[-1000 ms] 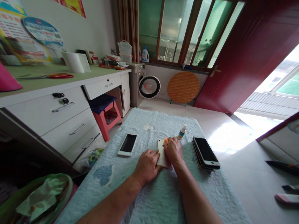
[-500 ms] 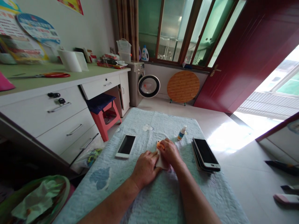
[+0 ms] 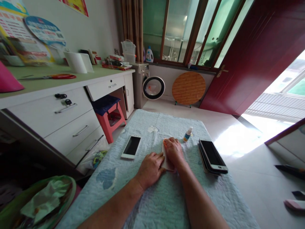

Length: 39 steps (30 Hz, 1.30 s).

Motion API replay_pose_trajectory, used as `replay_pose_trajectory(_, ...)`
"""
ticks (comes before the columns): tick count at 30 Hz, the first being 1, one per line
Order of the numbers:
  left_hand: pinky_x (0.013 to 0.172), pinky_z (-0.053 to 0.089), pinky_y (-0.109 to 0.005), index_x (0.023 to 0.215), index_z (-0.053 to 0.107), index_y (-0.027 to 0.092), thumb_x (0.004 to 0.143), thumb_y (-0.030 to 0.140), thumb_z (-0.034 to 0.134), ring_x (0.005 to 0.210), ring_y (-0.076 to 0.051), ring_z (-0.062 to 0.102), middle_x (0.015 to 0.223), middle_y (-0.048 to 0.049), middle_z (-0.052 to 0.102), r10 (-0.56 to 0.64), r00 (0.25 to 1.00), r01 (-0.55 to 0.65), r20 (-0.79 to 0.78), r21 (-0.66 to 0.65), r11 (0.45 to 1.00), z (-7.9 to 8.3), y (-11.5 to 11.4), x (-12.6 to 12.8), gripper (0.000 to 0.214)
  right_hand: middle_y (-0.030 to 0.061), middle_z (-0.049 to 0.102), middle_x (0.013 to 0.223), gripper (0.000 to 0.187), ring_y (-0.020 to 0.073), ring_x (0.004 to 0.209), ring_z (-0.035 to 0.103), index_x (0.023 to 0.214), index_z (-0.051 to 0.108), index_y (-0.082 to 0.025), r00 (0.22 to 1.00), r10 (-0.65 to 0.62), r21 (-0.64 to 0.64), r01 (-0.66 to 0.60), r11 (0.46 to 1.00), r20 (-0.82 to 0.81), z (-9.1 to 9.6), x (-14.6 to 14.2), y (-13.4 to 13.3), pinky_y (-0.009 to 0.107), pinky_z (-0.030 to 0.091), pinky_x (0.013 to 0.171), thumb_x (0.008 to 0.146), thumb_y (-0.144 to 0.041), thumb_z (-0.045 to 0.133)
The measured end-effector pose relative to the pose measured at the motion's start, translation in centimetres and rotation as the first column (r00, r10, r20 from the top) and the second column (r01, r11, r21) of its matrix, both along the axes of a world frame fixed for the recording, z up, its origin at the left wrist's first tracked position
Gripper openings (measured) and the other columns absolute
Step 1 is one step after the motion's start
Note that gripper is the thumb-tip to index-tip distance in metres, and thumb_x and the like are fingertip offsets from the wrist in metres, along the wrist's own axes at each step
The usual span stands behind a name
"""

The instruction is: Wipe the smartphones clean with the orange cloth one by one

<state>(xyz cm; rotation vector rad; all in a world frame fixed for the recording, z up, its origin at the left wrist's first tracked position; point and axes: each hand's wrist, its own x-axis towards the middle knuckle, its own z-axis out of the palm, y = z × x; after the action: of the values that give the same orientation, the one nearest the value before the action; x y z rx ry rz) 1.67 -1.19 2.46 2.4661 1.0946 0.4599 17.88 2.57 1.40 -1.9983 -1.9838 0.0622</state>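
A pale, light-backed phone [image 3: 167, 164] lies on the quilted blue cloth between my hands. My left hand [image 3: 151, 168] grips its left side and lower edge, thumb at the bottom and fingers along the side. With fingers bunched, my right hand [image 3: 174, 152] presses an orange cloth [image 3: 164, 142] against the upper part of that phone. The cloth is mostly hidden under the fingers. A small spray bottle [image 3: 187, 135] stands just beyond my right hand. To the left lies a white phone [image 3: 132, 147], dark screen up. On the right is a stack of phones [image 3: 213, 155].
The quilted blue cloth [image 3: 152, 119] covers the surface before me. A white desk [image 3: 69, 124] with drawers runs along the left, a red stool [image 3: 111, 122] tucked by it. A bin [image 3: 69, 197] stands at the lower left. Behind are a washing machine [image 3: 140, 89] and a red door [image 3: 238, 63].
My right hand has slid slightly toward the phone's far end with the orange cloth, its fingers now lying flatter. My left hand keeps its hold. The view has shifted a little.
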Motion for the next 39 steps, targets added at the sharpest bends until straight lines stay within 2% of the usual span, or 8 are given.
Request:
replay_pose_trajectory(4,0.093,0.042,-0.037,0.115,0.062,0.022,0.086,0.030,0.061,0.104,-0.025,0.055,0.118,-0.0038,0.066,-0.013,1.000,0.012,0.028,0.022,1.000,0.1,0.0,-0.1,0.030,0.0018,0.062,0.104,0.018,0.0181,0.094,0.049,0.098,0.067,-0.029,0.997,0.080,0.021,-0.080,0.997,0.005,0.4,-0.5,-0.3,0.027,0.033,0.078,0.094,-0.025,0.050)
replay_pose_trajectory(9,0.087,0.044,-0.035,0.104,0.067,0.023,0.089,0.038,0.060,0.097,-0.024,0.059,0.101,-0.0042,0.069,-0.005,0.999,0.004,0.040,0.017,1.000,0.2,0.0,-0.2,0.022,0.0030,0.063,0.103,0.026,0.0173,0.096,0.050,0.095,0.072,-0.027,0.973,0.206,-0.002,-0.207,0.978,-0.101,0.9,-0.7,-0.7,0.026,0.036,0.085,0.090,-0.016,0.050)
replay_pose_trajectory(13,0.083,0.045,-0.034,0.095,0.070,0.022,0.091,0.053,0.053,0.093,-0.024,0.062,0.094,-0.0051,0.071,0.006,0.996,-0.007,0.084,0.007,1.000,0.5,0.0,-0.2,0.036,0.0032,0.062,0.094,0.028,0.0152,0.091,0.051,0.085,0.074,-0.023,0.933,0.292,-0.032,-0.304,0.952,-0.209,1.1,-0.5,-0.9,0.025,0.038,0.084,0.085,-0.010,0.049)
replay_pose_trajectory(17,0.079,0.046,-0.034,0.090,0.071,0.021,0.089,0.058,0.052,0.089,-0.023,0.064,0.090,-0.0056,0.072,0.016,0.996,-0.017,0.084,0.004,1.000,0.7,0.0,-0.1,0.042,0.0020,0.060,0.089,0.025,0.0140,0.089,0.051,0.077,0.072,-0.021,0.901,0.356,-0.045,-0.378,0.925,-0.248,1.1,-0.3,-1.0,0.025,0.037,0.084,0.081,-0.007,0.052)
replay_pose_trajectory(20,0.081,0.046,-0.034,0.091,0.070,0.021,0.090,0.056,0.052,0.090,-0.024,0.063,0.091,-0.0056,0.071,0.009,0.997,-0.011,0.074,0.026,1.000,0.6,0.0,-0.1,0.039,0.0025,0.059,0.093,0.023,0.0145,0.091,0.050,0.079,0.071,-0.021,0.917,0.338,-0.043,-0.354,0.934,-0.213,1.0,-0.5,-0.9,0.025,0.037,0.085,0.083,-0.009,0.052)
replay_pose_trajectory(28,0.081,0.045,-0.032,0.087,0.066,0.020,0.090,0.036,0.059,0.090,-0.022,0.061,0.091,-0.0047,0.069,0.015,1.000,-0.015,0.004,0.079,0.997,-0.6,-0.1,-0.2,0.017,0.0075,0.058,0.103,0.024,0.0194,0.096,0.047,0.097,0.069,-0.023,0.990,0.131,0.025,-0.130,0.991,-0.043,-0.2,-0.9,0.4,0.029,0.037,0.086,0.095,-0.023,0.045)
replay_pose_trajectory(33,0.081,0.045,-0.033,0.087,0.067,0.020,0.090,0.041,0.059,0.090,-0.023,0.062,0.090,-0.0048,0.069,0.026,0.999,-0.028,0.026,0.067,0.997,-0.5,0.0,-0.2,0.023,0.0077,0.058,0.102,0.022,0.0192,0.095,0.047,0.092,0.069,-0.022,0.989,0.142,0.013,-0.142,0.990,-0.041,-0.2,-1.0,0.5,0.028,0.037,0.086,0.092,-0.019,0.047)
replay_pose_trajectory(39,0.082,0.048,-0.035,0.094,0.064,0.019,0.088,0.053,0.057,0.091,-0.024,0.064,0.094,-0.0059,0.068,0.046,0.990,-0.051,0.135,0.035,0.998,0.0,-0.2,-0.1,0.035,0.0059,0.058,0.094,0.025,0.0157,0.091,0.051,0.085,0.071,-0.019,0.955,0.240,-0.060,-0.253,0.966,-0.173,0.8,-0.8,-0.5,0.025,0.038,0.084,0.085,-0.010,0.048)
